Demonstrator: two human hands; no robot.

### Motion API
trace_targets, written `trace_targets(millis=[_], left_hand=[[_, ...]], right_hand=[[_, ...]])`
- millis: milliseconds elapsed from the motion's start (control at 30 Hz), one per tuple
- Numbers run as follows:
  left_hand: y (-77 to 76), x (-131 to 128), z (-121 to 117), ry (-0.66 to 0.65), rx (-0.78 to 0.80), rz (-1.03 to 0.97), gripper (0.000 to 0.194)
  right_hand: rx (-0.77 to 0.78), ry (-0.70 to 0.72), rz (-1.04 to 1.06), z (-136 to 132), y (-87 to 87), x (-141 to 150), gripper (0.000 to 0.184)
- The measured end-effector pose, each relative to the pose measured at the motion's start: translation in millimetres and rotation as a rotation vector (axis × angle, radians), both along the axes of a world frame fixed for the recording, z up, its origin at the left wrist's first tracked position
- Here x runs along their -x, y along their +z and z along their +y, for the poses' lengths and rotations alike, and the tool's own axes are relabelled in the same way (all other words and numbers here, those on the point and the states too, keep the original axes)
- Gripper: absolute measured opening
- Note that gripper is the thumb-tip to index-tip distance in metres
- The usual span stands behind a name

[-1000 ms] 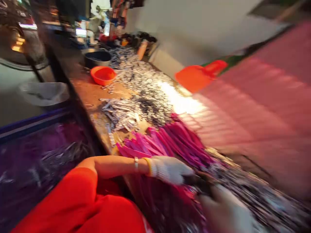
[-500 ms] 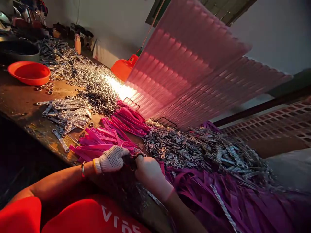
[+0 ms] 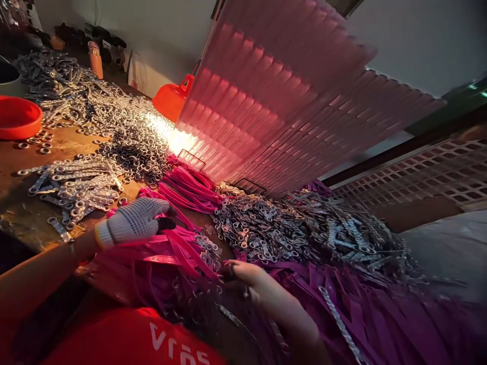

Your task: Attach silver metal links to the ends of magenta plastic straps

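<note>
My left hand (image 3: 139, 220), in a white dotted glove with dark fingertips, is over a bundle of bright pink straps (image 3: 178, 248). Its thumb and fingers come together at one strap. Lower and to the right, my right hand (image 3: 256, 286) is curled, its dark fingertips close together beside metal end pieces (image 3: 208, 248) on the pink straps. Whatever it grips is too dark to make out. Below the hands, more ringed metal pieces hang in shadow.
Silver metal strips with ringed ends (image 3: 76, 187) lie at left, behind them loose metal rings (image 3: 133, 152). A red bowl (image 3: 17, 119) stands far left. A red lamp (image 3: 171, 99) glows beside a hanging translucent ribbed sheet (image 3: 266, 101). Purple straps (image 3: 361, 309) spread at right.
My hands, close together before at a dark piece, have moved apart. The left went left and up over the pink straps; the right went lower and right. The view shifted right.
</note>
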State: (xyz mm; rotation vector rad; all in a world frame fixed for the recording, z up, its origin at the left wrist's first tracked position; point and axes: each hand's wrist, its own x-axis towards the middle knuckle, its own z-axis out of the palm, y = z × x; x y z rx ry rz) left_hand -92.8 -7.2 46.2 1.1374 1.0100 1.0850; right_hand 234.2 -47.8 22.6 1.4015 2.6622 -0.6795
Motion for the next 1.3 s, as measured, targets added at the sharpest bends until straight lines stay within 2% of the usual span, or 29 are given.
trace_targets(millis=[33, 100, 167, 267, 400, 533, 667, 767, 833, 933, 1033, 1100, 1167, 1233, 1300], left_hand=[[-1.1, 1, 1, -0.049, 0.053, -0.025, 0.014], [-6.7, -3, 0, -0.136, 0.156, -0.101, 0.013], [-15.2, -15, 1, -0.078, 0.378, -0.339, 0.016], [-26.9, -38, 5, 0.024, 0.667, -0.701, 0.015], [-35.7, -62, 8, 0.078, 0.777, -0.971, 0.019], [-46.7, -76, 2, 0.123, 0.712, -0.992, 0.008], [-53.7, -78, -8, 0.116, 0.601, -0.947, 0.029], [-51.3, -76, -16, 0.113, 0.514, -0.872, 0.042], [-48.9, -75, -22, 0.138, 0.423, -0.807, 0.044], [-47.6, -75, -31, 0.148, 0.268, -0.739, 0.045], [-46.9, -74, -39, 0.133, 0.191, -0.703, 0.047], [-45.0, -73, -42, 0.134, 0.175, -0.673, 0.049], [-42.6, -72, -44, 0.121, 0.164, -0.639, 0.05], [-41.1, -71, -46, 0.068, 0.173, -0.612, 0.051], [-41.7, -70, -47, 0.001, 0.19, -0.57, 0.051]], right_hand=[[0.002, -0.068, -0.026, 16, -3.1, -12, 0.03], [-0.17, -0.297, -0.21, 52, -14.9, -32, 0.035], [-0.244, -0.367, -0.309, 87, -32.3, -43, 0.038], [-0.261, -0.322, -0.401, 124, -58.6, -44, 0.035], [-0.267, -0.218, -0.481, 137, -77.1, -38, 0.031], [-0.315, -0.193, -0.532, 133, -78.3, -36, 0.026], [-0.358, -0.235, -0.555, 126, -77.8, -32, 0.023], [-0.391, -0.323, -0.565, 118, -79.0, -26, 0.025], [-0.425, -0.382, -0.557, 114, -78.0, -21, 0.028], [-0.483, -0.459, -0.508, 111, -69.5, -16, 0.03], [-0.535, -0.508, -0.413, 99, -51.5, -8, 0.031], [-0.521, -0.499, -0.265, 80, -36.2, 3, 0.037], [-0.444, -0.439, 0.039, 54, -20.3, 21, 0.038], [-0.354, -0.319, 0.376, 28, -5.9, 42, 0.035], [-0.254, -0.179, 0.519, 8, 4.2, 64, 0.04]])
